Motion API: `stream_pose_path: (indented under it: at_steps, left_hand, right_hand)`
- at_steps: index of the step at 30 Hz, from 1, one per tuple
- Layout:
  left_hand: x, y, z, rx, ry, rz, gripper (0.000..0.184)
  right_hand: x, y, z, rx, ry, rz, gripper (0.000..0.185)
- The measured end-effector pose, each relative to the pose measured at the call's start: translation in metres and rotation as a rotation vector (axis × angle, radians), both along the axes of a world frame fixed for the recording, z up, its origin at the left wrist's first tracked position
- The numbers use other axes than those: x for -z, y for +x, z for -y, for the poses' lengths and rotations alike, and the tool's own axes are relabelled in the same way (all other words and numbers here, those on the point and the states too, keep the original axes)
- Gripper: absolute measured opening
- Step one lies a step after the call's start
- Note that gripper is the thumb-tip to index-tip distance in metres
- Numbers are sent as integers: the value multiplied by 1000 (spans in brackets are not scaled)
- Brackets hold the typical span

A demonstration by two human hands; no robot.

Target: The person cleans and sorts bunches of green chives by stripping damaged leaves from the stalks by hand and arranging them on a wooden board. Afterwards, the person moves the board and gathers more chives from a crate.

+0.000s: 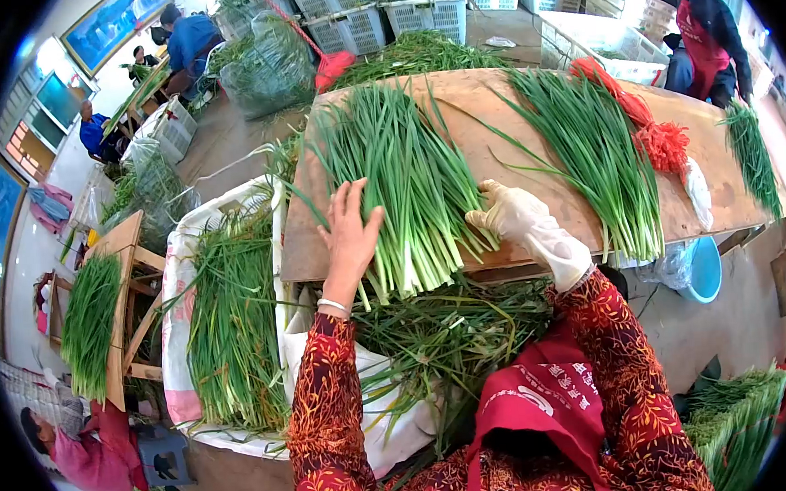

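A wide pile of garlic chives (408, 191) lies on the wooden board in front of me, its pale stem ends toward me. My left hand (350, 235), bare with a bracelet at the wrist, rests along the pile's left side, fingers spread. On the opposite side, my right hand (527, 224) wears a pale glove; its fingers are apart and touch the outer stems near their lower ends. Neither hand is closed round the stems. Farther right on the same board is a second pile of garlic chives (599, 156).
Red ties (663, 146) lie on the wooden board (492, 104). A lined white bin (176, 299) of chives stands left; loose leaves (452, 332) lie below the board's front edge. A blue basin (703, 271) is at right. Other people work around, one (708, 33) at the board's far right.
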State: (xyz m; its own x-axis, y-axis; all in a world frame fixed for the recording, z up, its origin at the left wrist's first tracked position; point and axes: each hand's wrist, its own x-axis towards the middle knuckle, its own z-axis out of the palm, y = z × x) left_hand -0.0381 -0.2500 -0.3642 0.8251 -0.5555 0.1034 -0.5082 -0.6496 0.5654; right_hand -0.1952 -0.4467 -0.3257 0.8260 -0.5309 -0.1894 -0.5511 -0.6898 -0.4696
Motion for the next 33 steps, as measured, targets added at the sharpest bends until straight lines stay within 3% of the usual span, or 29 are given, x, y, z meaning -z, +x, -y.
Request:
stream_pose_path:
  at_steps: [4, 6, 9, 13, 15, 18, 19, 21, 25, 27, 28, 29, 30, 31, 32, 33]
  left_hand:
    - [30, 16, -29, -149, -105, 116, 48]
    - [38, 21, -35, -115, -221, 130, 49]
    - [48, 25, -36, -60, -304, 134, 48]
    - [32, 17, -36, -75, -241, 198, 52]
    - [16, 8, -36, -42, -258, 320, 48]
    - [-23, -19, -15, 207, -243, 325, 45]
    - [-27, -26, -5, 323, -204, 322, 44]
    - [-31, -36, 12, 548, -123, 317, 42]
    - [-10, -29, 28, 692, 58, 326, 47]
    - [-9, -27, 28, 700, 96, 308, 49]
    - [-11, -28, 27, 696, 93, 294, 49]
    - [-9, -28, 27, 697, 80, 305, 49]
    - [-7, -28, 27, 693, 66, 315, 49]
    - [-6, -27, 26, 688, 53, 326, 48]
    - [-6, -27, 27, 696, 61, 345, 48]
    - [-6, -28, 27, 687, 54, 339, 49]
  right_hand:
    - [8, -15, 3, 115, 114, 81, 60]
    - [16, -26, 7, 175, 77, 143, 57]
    - [25, -38, 18, 223, 244, 242, 55]
    - [3, -55, 8, 64, -361, 420, 35]
    - [-7, -55, -9, 11, -98, 366, 31]
    - [5, -48, -25, -259, -231, 125, 27]
    - [15, -47, -27, -293, -316, 190, 24]
    - [15, -47, -23, -224, -241, 120, 20]
    - [-17, -70, -1, -104, -77, 247, 18]
    - [-40, -98, 6, 73, 383, 662, 15]
    - [-61, -117, 5, 165, 532, 698, 12]
    - [-67, -138, 8, 176, 545, 740, 10]
    - [-59, -161, 17, -16, 702, 736, 9]
    - [-59, -166, 11, -304, 813, 580, 11]
    - [-57, -163, 0, -428, 730, 193, 18]
    - [-53, -154, -17, -589, 394, -154, 30]
